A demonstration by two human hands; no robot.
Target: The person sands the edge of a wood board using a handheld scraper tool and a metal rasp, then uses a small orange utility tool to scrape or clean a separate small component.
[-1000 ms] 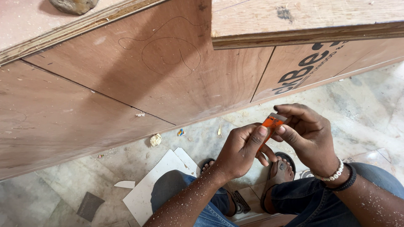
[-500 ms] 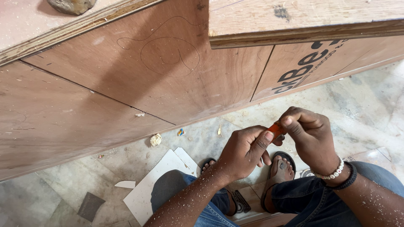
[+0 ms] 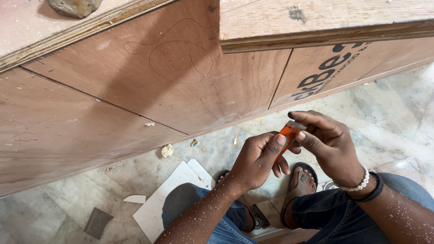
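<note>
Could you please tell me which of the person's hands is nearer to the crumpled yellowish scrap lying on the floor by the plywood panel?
Left. The left hand is just right of the scrap; the right hand lies farther right, beyond the orange tool both hands hold.

Plywood panels (image 3: 135, 104), a stone (image 3: 74, 7), white sheet (image 3: 174, 187) on floor.

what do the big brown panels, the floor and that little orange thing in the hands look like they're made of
Panels: plywood, matt brown veneer; layered edges show. Floor: polished stone, probably marble; grey veining. Orange tool, held by left hand and right hand: likely plastic with a grey, perhaps metal, tip.
</note>
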